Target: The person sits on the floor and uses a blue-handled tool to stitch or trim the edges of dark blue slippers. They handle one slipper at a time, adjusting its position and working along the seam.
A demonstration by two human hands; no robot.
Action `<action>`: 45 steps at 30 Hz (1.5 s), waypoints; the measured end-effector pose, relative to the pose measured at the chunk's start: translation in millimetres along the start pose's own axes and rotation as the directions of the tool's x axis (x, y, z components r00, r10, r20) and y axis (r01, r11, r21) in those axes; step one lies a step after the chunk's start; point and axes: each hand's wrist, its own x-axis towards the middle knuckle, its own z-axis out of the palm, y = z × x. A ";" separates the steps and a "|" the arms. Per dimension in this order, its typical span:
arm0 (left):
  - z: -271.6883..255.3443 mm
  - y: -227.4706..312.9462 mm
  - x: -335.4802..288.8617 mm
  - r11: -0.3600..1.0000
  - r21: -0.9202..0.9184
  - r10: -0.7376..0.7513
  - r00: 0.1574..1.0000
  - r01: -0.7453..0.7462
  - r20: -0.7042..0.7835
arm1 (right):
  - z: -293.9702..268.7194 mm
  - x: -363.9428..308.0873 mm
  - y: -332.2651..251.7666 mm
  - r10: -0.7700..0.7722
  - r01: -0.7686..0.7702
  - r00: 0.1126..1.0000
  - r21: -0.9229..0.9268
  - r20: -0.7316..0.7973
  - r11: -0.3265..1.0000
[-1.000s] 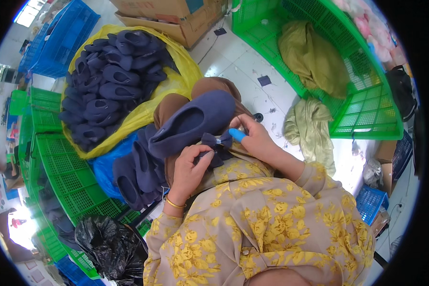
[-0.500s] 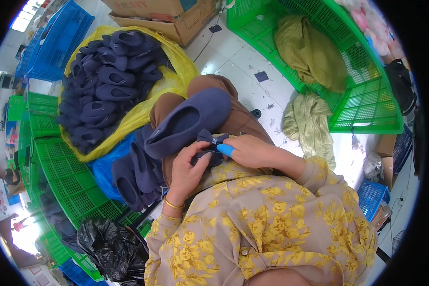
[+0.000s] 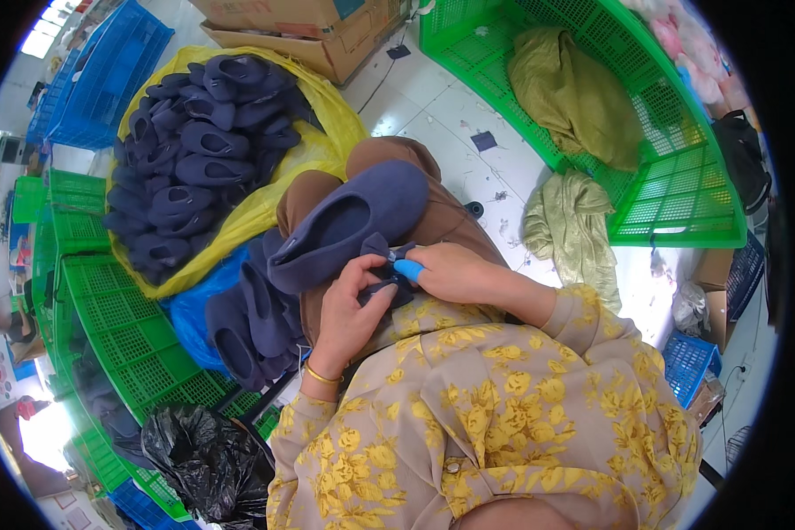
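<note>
A small dark navy fabric bow [image 3: 376, 246] sits between my two hands, low on my lap. My left hand [image 3: 352, 309] is closed on its lower part, thumb and forefinger pinching dark cloth. Blue tape wraps a finger of my right hand [image 3: 450, 272], whose fingertips are closed on the other side of the bow. Whether something small is also in the right fingertips is hidden. Just beyond my hands, a navy slipper [image 3: 389, 199] rests across my knees. More navy slippers [image 3: 238, 331] lie stacked beside my left thigh.
A yellow sack [image 3: 327, 150] piled with navy slippers stands ahead left. Green crates [image 3: 115, 309] and a black plastic bag [image 3: 199, 455] are at my left. A large green crate [image 3: 680, 203] holding an olive sack [image 3: 579, 106] stands ahead right. Cardboard boxes [image 3: 327, 40] are at the back.
My right hand has shifted slightly left and up, closer to my left hand. The bow has moved a little left and up with them. The slipper on my knees stays in place.
</note>
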 end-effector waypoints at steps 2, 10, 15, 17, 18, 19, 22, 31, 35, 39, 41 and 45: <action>0.5 -0.6 0.4 1.000 0.007 0.002 1.000 -0.002 0.000 | 1.9 1.4 1.1 0.005 -0.005 1.000 -0.010 -0.010 1.000; 1.3 -4.0 1.0 1.000 0.031 0.002 1.000 -0.002 0.004 | 7.0 4.6 3.9 -0.007 0.007 0.999 0.002 -0.050 1.000; 1.4 0.3 1.4 1.000 0.025 -0.004 1.000 0.003 0.009 | 6.2 4.2 5.4 -0.013 0.015 0.998 0.023 -0.065 1.000; -0.5 6.4 0.5 0.999 0.024 -0.038 0.999 0.038 0.022 | 4.5 2.8 6.0 -0.012 0.014 0.998 0.043 -0.055 0.999; -2.5 10.7 -0.9 0.998 0.008 -0.070 0.997 0.070 0.028 | 3.3 1.9 7.9 -0.017 0.019 0.999 0.052 -0.045 0.998; -4.1 12.6 -2.4 0.995 -0.008 -0.102 0.994 0.102 0.034 | 2.1 0.8 9.9 -0.022 0.024 0.999 0.062 -0.034 0.998; -5.4 1.4 -13.1 0.972 0.211 0.124 0.988 -0.103 -0.091 | -12.5 -15.1 3.0 -0.001 0.014 0.998 0.233 -0.057 0.972; 1.4 8.7 -19.5 0.725 0.549 0.502 0.865 -0.415 -0.008 | 4.7 0.3 18.2 -0.210 0.208 0.863 -0.055 -0.459 0.977; 6.4 -14.1 -20.8 0.777 0.532 0.403 0.915 -0.337 -0.009 | -4.8 -1.3 17.5 -0.094 0.225 0.911 0.292 -0.402 0.930; -1.7 0.7 -11.9 0.927 0.323 0.203 0.979 -0.193 0.002 | -8.4 -10.0 13.5 -0.033 0.232 0.968 0.842 -0.248 0.487; -9.0 21.4 -11.6 0.986 0.161 0.031 0.999 -0.033 0.012 | -14.7 -19.7 7.9 -0.071 0.204 0.978 0.839 -0.195 0.504; -16.1 55.7 -5.1 0.928 -0.366 0.020 0.988 -0.075 -0.152 | -18.0 -32.1 0.2 -0.195 0.217 0.973 0.785 -0.124 0.580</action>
